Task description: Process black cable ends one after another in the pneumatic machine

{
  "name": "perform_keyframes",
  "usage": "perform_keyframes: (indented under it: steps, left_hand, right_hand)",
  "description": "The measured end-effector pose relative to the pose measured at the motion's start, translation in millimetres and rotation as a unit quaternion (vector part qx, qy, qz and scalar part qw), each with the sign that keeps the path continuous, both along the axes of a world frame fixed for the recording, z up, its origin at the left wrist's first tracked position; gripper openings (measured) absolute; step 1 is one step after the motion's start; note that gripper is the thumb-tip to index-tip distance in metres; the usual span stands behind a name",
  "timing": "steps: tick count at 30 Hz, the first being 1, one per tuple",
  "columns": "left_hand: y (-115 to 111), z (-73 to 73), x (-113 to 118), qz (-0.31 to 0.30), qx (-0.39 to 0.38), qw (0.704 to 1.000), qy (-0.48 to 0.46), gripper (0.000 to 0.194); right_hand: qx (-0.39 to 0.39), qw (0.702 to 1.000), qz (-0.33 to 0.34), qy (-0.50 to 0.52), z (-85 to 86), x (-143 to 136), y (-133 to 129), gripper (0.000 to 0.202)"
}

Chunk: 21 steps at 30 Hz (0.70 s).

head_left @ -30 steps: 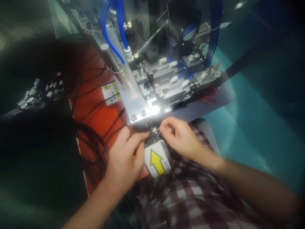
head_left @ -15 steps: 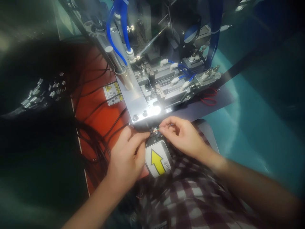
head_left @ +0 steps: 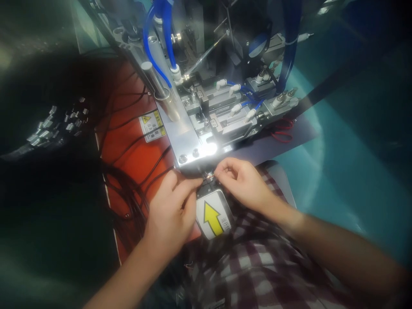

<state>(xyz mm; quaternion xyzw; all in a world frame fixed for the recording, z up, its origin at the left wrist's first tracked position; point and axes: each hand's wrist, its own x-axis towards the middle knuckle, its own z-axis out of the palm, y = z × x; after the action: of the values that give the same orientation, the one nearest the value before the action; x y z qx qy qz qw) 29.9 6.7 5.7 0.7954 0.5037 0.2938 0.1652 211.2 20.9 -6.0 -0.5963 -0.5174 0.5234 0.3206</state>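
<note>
"How's it looking?"
"Left grip (head_left: 172, 205) and right grip (head_left: 243, 183), both pinched nearly closed! Holding the small part (head_left: 209, 176)? Can't tell; it's between their fingertips, near the plate (head_left: 180, 139)."

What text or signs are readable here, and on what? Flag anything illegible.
No word, brand or number reads surely.
White plate: yellow arrow, pointing toward the machine; Chinese characters beside it too blurred.
Warning label on the red base: yellow triangle; Chinese text too blurred.
Small grey block on the machine: mark too small.
</note>
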Motion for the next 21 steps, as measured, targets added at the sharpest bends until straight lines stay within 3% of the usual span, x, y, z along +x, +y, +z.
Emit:
perform_keyframes:
  steps: [8,15,21]
  left_hand:
    - [0.3,1.1,1.0,0.000,-0.003,1.000,-0.004,0.023]
    - [0.2,-0.4,0.6,-0.003,-0.007,1.000,-0.012,0.022]
    - [0.1,0.1,0.8,-0.010,-0.004,1.000,-0.017,0.022]
  right_hand:
    - [-0.113,0.991,0.026,0.064,5.1,4.0,10.9,0.013]
    - [-0.011,0.996,-0.034,0.083,-3.6,5.0,2.6,0.015]
    - [-0.002,0.993,-0.056,0.099,-2.0,-5.3,6.0,0.013]
